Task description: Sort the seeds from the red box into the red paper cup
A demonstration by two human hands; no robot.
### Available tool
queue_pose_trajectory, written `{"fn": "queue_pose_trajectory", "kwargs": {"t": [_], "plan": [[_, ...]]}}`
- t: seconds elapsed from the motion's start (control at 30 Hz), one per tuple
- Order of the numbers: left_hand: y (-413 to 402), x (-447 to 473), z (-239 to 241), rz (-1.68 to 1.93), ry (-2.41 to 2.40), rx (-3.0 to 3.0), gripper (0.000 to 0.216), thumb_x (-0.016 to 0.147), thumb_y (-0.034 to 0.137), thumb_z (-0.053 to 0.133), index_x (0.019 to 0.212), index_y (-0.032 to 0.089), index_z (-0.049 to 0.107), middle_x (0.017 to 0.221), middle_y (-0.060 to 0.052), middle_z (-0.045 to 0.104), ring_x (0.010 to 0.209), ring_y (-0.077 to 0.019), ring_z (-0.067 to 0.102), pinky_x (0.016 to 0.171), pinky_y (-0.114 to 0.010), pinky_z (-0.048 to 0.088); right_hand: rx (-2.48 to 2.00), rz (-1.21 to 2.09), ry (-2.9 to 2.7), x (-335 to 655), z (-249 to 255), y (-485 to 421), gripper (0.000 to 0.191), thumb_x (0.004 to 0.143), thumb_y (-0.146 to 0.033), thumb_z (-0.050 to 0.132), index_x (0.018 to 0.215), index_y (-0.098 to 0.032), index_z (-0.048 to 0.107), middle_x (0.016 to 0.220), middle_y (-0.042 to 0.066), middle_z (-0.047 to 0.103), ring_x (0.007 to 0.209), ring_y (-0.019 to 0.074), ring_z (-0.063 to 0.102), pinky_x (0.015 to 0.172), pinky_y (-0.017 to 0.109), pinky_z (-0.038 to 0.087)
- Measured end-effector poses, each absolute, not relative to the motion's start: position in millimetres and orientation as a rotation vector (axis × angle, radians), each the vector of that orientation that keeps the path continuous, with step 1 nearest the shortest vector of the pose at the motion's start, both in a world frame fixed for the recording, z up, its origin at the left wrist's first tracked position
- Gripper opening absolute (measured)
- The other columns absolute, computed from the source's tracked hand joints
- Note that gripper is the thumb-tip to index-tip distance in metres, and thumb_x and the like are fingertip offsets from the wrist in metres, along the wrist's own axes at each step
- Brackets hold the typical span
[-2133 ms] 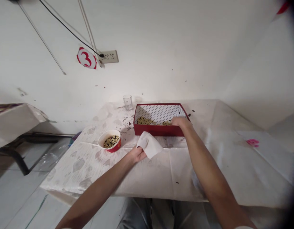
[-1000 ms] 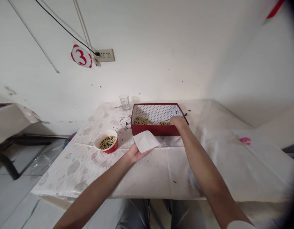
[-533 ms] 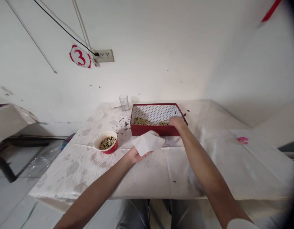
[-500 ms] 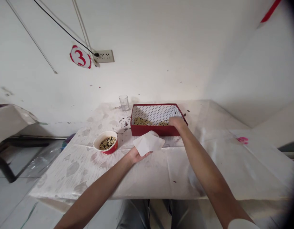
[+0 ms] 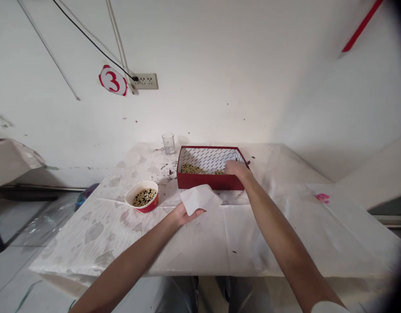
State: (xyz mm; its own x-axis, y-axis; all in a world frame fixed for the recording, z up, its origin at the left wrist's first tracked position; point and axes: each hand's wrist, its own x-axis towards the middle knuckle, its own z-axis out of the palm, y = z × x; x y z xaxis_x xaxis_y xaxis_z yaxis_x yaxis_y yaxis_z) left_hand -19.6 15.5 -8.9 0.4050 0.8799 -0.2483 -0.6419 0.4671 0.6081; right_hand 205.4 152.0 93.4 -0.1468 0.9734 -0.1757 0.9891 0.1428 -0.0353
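My left hand (image 5: 183,216) is closed on a white sheet of paper (image 5: 200,198), possibly a small bag, just in front of a red box (image 5: 210,181). The thumb lies along the paper's near side, and the other fingers are hidden under it. Over the box's right front wall reaches my right hand (image 5: 236,168), fingers curled down inside. What its fingertips hold, if anything, is hidden. Inside the patterned white lining, mixed dark and pale grains (image 5: 191,168) lie heaped on the left, with more beside my right hand.
A red and white paper bowl (image 5: 147,207) holding dark and pale grains stands to the left. Behind it is a clear glass (image 5: 168,144) near the wall. Dark bits lie scattered on the covered table (image 5: 193,248). A power socket (image 5: 146,81) is on the wall.
The view has shifted slightly. My right hand stays in the box with its fingers low, a little further left. My left hand keeps the paper in front of the box.
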Motion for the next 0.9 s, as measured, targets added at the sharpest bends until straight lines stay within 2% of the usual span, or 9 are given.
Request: {"fn": "queue_pose_trajectory", "kwargs": {"t": [0.1, 0.2, 0.27, 0.3, 0.4, 0.47, 0.67, 0.8, 0.9], "plan": [[15, -19, -6, 1.032, 0.573, 0.442, 0.008, 0.085, 0.025, 0.066, 0.088, 0.018, 0.068, 0.075, -0.004, 0.07, 0.075, -0.0188, 0.066, 0.074, -0.032, 0.052, 1.948, -0.214, 2.439, 207, 108, 143, 0.014, 0.083, -0.029, 0.07, 0.087, -0.016, 0.073, 0.098, 0.011, 0.073, 0.089, 0.0221, 0.069, 0.076, 0.029, 0.05], [15, -21, -7, 1.034, 0.508, 0.408, 0.023, 0.083, 0.026, 0.069, 0.065, 0.018, 0.058, 0.048, 0.003, 0.049, 0.053, -0.0131, 0.052, 0.067, -0.029, 0.049, 1.917, -0.186, 2.612, 213, 126, 125, 0.012, 0.082, -0.029, 0.066, 0.086, -0.019, 0.073, 0.096, 0.006, 0.075, 0.087, 0.0195, 0.067, 0.073, 0.025, 0.047], [16, -22, -7, 1.029, 0.49, 0.381, 0.03, 0.083, 0.027, 0.07, 0.059, 0.018, 0.052, 0.042, 0.006, 0.034, 0.044, -0.0099, 0.039, 0.062, -0.027, 0.046, 1.875, -0.181, 2.756, 215, 135, 107, 0.013, 0.083, -0.028, 0.063, 0.087, -0.021, 0.073, 0.097, 0.005, 0.074, 0.087, 0.0181, 0.066, 0.073, 0.024, 0.046], [16, -23, -7, 1.035, 0.497, 0.376, 0.032, 0.083, 0.027, 0.07, 0.059, 0.018, 0.051, 0.043, 0.007, 0.032, 0.043, -0.0088, 0.034, 0.059, -0.026, 0.044, 1.825, -0.209, 2.851, 215, 137, 96, 0.013, 0.084, -0.028, 0.061, 0.087, -0.022, 0.072, 0.096, 0.004, 0.074, 0.085, 0.0171, 0.065, 0.072, 0.024, 0.046], [17, -20, -7, 1.064, 0.534, 0.424, 0.037, 0.08, 0.026, 0.074, 0.056, 0.017, 0.047, 0.048, 0.007, 0.034, 0.044, -0.0067, 0.03, 0.053, -0.023, 0.038, 1.454, -0.496, 3.242, 208, 130, 59, 0.012, 0.085, -0.027, 0.059, 0.086, -0.023, 0.07, 0.085, 0.001, 0.071, 0.069, 0.0134, 0.059, 0.063, 0.024, 0.044], [17, -15, -6, 1.06, 0.551, 0.474, 0.037, 0.074, 0.025, 0.079, 0.056, 0.016, 0.048, 0.05, 0.006, 0.038, 0.046, -0.0061, 0.032, 0.051, -0.022, 0.035, 1.322, -0.55, 3.398, 200, 116, 38, 0.009, 0.085, -0.024, 0.06, 0.084, -0.023, 0.069, 0.081, 0.001, 0.068, 0.066, 0.0124, 0.055, 0.061, 0.024, 0.043], [10, -3, -1, 1.108, 0.623, 0.753, 0.027, 0.064, 0.022, 0.088, 0.077, 0.014, 0.065, 0.058, 0.003, 0.052, 0.052, -0.0071, 0.041, 0.054, -0.024, 0.037, 1.359, -0.409, 3.652, 187, 64, 18, 0.012, 0.084, -0.016, 0.059, 0.089, -0.025, 0.065, 0.09, 0.002, 0.067, 0.084, 0.0158, 0.062, 0.073, 0.027, 0.049], [8, -4, 3, 1.096, 0.662, 0.82, 0.029, 0.062, 0.022, 0.088, 0.081, 0.012, 0.069, 0.066, 0.0, 0.059, 0.054, -0.0071, 0.044, 0.054, -0.024, 0.035, 1.356, -0.471, 3.73, 187, 48, 18, 0.014, 0.086, -0.019, 0.059, 0.096, -0.026, 0.065, 0.094, 0.003, 0.066, 0.085, 0.0168, 0.063, 0.071, 0.028, 0.052], [10, -7, 1, 1.08, 0.649, 0.781, 0.029, 0.062, 0.023, 0.088, 0.08, 0.014, 0.068, 0.062, 0.002, 0.057, 0.052, -0.0065, 0.041, 0.053, -0.024, 0.033, 1.38, -0.586, 3.77, 185, 43, 16, 0.015, 0.086, -0.019, 0.061, 0.098, -0.026, 0.066, 0.097, 0.004, 0.064, 0.084, 0.0163, 0.063, 0.072, 0.028, 0.053]]}}
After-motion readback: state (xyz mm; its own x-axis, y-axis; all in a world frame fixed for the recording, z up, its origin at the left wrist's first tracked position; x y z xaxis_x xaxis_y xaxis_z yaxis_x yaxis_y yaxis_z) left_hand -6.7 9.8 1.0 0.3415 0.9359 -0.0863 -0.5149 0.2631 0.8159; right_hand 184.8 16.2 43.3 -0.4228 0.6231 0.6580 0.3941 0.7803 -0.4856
